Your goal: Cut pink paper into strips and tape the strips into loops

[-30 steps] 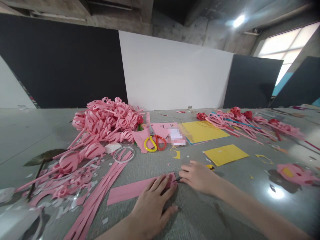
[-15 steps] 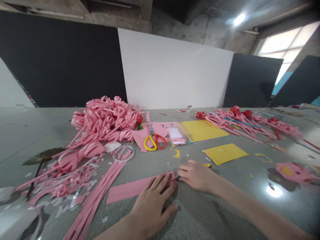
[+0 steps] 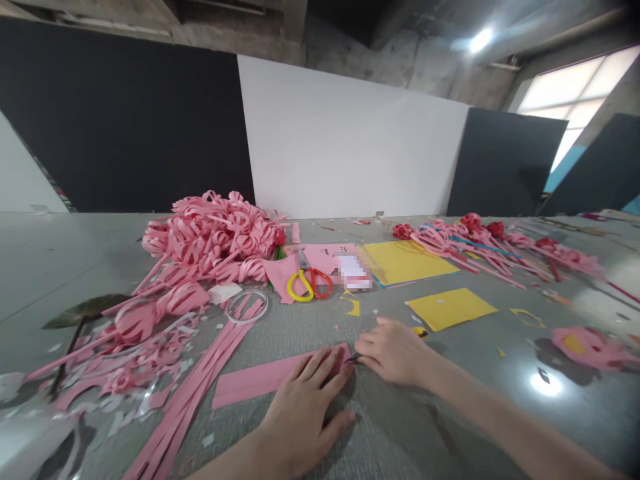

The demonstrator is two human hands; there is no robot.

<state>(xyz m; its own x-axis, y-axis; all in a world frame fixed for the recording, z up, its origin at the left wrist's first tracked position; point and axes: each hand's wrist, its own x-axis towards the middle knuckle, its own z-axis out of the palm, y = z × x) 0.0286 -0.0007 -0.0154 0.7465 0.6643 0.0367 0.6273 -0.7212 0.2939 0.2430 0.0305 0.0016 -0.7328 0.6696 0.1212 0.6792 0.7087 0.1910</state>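
Observation:
A pink paper strip (image 3: 255, 380) lies slantwise on the grey tabletop in front of me. My left hand (image 3: 310, 393) rests flat across its right part, fingers spread and holding it down. In my closed right hand (image 3: 387, 353) is a utility knife (image 3: 419, 331); its yellow-and-black end sticks out behind the hand, and its dark tip touches the strip's right end. The hand covers most of the knife. Beyond the strip, scissors (image 3: 309, 285) with one yellow and one red handle lie on pink paper (image 3: 280, 273), beside a phone (image 3: 355, 273).
At the left are a pile of pink paper loops (image 3: 215, 233), long pink strips (image 3: 200, 387), a roll of tape (image 3: 247, 307) and scattered scraps. Yellow sheets (image 3: 450, 309) lie to the right, with pink and red paper flowers (image 3: 470, 233) behind. A white panel (image 3: 350, 140) stands along the back.
Almost nothing differs. The right hand and knife have shifted very slightly at the strip's right end; the left hand stays in place.

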